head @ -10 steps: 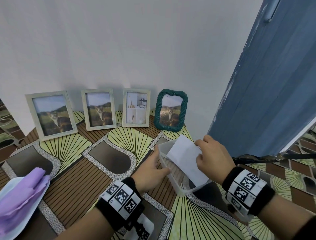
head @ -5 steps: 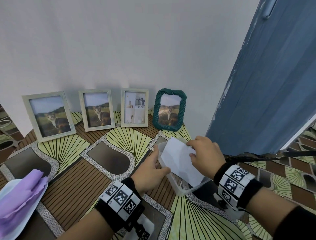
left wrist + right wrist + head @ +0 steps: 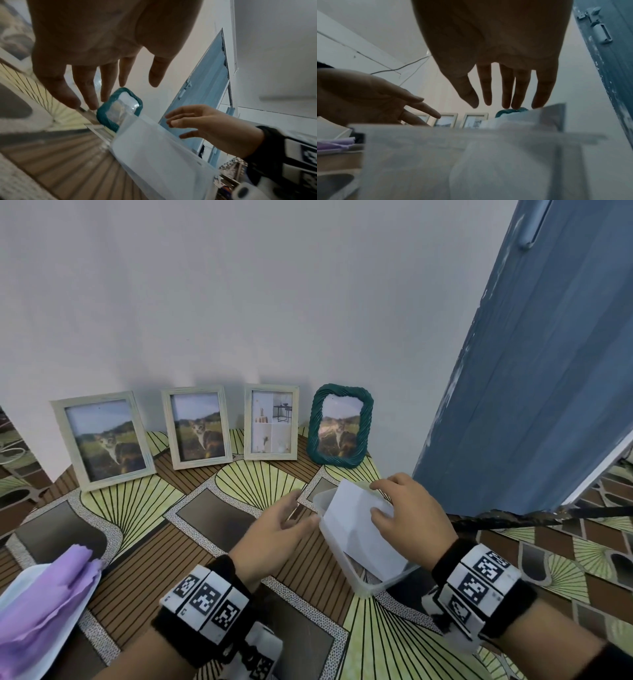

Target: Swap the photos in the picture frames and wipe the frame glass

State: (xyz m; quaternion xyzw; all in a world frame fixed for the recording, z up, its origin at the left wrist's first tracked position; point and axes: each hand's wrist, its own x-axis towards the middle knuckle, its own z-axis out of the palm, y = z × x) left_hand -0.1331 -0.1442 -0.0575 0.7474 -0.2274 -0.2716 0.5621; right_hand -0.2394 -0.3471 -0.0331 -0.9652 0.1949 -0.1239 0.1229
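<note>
Four picture frames lean on the wall: a large pale frame (image 3: 102, 436), a second pale frame (image 3: 198, 428), a third pale frame (image 3: 270, 422) and a green twisted frame (image 3: 340, 429). A clear plastic box (image 3: 359, 580) stands on the patterned table and holds a white sheet (image 3: 356, 525) on its edge. My right hand (image 3: 385, 498) is over the sheet's top, its fingers (image 3: 506, 94) straight and spread, curled round nothing. My left hand (image 3: 301, 510) hovers just left of the box, its fingers (image 3: 89, 92) straight and empty. What the sheet's other side shows is hidden.
A purple cloth (image 3: 44, 604) lies on a white plate (image 3: 13, 583) at the table's near left. A blue door (image 3: 531, 371) stands close on the right, just behind the box. A dark cord (image 3: 513, 517) runs rightwards behind my right wrist.
My right hand has slid left along the white sheet and its grip has loosened to straight fingers. My left hand has come off the box's wall.
</note>
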